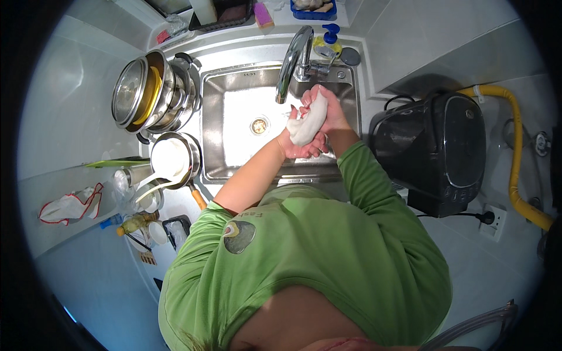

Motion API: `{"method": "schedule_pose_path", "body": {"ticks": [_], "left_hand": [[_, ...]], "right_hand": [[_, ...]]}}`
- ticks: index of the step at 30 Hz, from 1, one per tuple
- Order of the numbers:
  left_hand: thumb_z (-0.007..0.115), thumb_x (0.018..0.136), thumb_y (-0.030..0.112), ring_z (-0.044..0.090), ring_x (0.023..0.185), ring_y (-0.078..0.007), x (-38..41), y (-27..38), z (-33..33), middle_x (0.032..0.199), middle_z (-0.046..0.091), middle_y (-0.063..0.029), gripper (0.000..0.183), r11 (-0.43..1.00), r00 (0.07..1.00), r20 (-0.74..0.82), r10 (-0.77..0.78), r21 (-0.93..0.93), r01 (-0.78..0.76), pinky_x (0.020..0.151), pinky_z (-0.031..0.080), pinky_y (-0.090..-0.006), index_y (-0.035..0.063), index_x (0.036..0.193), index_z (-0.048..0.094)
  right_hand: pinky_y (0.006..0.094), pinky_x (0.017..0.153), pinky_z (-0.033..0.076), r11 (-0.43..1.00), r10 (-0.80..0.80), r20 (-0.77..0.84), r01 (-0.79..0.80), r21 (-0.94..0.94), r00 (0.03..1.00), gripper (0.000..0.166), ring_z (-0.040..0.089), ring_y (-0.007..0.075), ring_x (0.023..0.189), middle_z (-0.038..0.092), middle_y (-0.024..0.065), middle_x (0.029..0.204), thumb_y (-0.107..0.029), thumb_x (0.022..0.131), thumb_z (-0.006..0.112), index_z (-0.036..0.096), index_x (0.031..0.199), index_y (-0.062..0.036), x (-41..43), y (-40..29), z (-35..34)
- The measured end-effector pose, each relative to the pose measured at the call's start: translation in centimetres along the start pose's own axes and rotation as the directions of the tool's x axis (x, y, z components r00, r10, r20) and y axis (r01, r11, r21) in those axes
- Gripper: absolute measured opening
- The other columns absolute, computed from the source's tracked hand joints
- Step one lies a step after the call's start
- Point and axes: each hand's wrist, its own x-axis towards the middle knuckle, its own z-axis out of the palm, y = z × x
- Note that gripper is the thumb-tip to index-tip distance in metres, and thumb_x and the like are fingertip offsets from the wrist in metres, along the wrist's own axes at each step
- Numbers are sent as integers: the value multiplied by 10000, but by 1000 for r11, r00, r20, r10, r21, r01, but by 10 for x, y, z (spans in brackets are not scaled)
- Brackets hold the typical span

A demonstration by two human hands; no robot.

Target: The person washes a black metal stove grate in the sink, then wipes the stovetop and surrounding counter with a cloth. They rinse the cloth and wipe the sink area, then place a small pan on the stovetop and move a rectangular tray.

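Over the right side of the stainless steel sink, a bunched white cloth is held between both hands. A bit of red shows at its edge by the fingers. My left hand is under the lower end of the cloth, palm up with the fingers curled. Around the upper end, my right hand has its fingers closed. The chrome faucet arches just to the left of the cloth. Bits of food sit in the drain strainer.
Stacked pots and lids crowd the sink's left side, with a pan below them. A black appliance stands at the right. Behind the faucet are a soap pump bottle, a sponge and a blue basket.
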Motion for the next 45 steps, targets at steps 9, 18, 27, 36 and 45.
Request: {"method": "schedule_pose_path", "body": {"ticks": [9, 18, 27, 36, 45], "left_hand": [[710, 817, 138, 665, 694, -127, -25, 2, 51, 911, 701, -122, 424, 787, 804, -548, 232, 591, 176, 448, 482, -229, 57, 1194, 534], [753, 733, 244, 659, 939, -361, -22, -8, 34, 999, 682, -173, 604, -353, 564, -533, 631, 449, 820, 804, 534, -448, 50, 1230, 470], [704, 742, 8, 426, 412, -53, -95, 53, 45, 633, 558, -32, 348, 668, 727, -687, 3, 542, 510, 336, 267, -200, 75, 1061, 580], [748, 707, 155, 689, 781, -236, -53, 6, 30, 892, 704, -90, 501, -549, 713, -644, 278, 502, 668, 659, 538, -362, 178, 1184, 600], [549, 851, 194, 689, 763, -291, -63, -8, 14, 829, 683, -73, 200, -835, 900, -264, 348, 350, 425, 656, 541, -415, 93, 1017, 594]], "right_hand": [[316, 611, 502, 869, 67, -417, -258, -421, 907, 190, 585, 196, 686, 546, 49, 762, -172, 855, 664, 582, 939, -22, 6, 17, -3], [437, 789, 526, -272, -96, -395, -406, -872, 913, 297, 658, 346, 874, 677, 201, 951, -280, 838, 561, 676, 964, -38, 6, 62, -52], [338, 744, 538, -9, 33, 208, 208, -978, 978, 815, 632, 272, 875, 547, 144, 1161, -70, 702, 770, 389, 1413, -188, -54, 43, -2], [435, 662, 507, -640, -103, 431, 272, -719, 896, 171, 624, 322, 727, 626, 102, 830, -82, 652, 740, 649, 797, -74, -64, 79, -33], [239, 404, 318, 95, 740, -398, -670, -736, 542, 234, 458, 73, 436, 602, 23, 611, -209, 794, 790, 606, 784, -66, -53, 73, -54]]}}
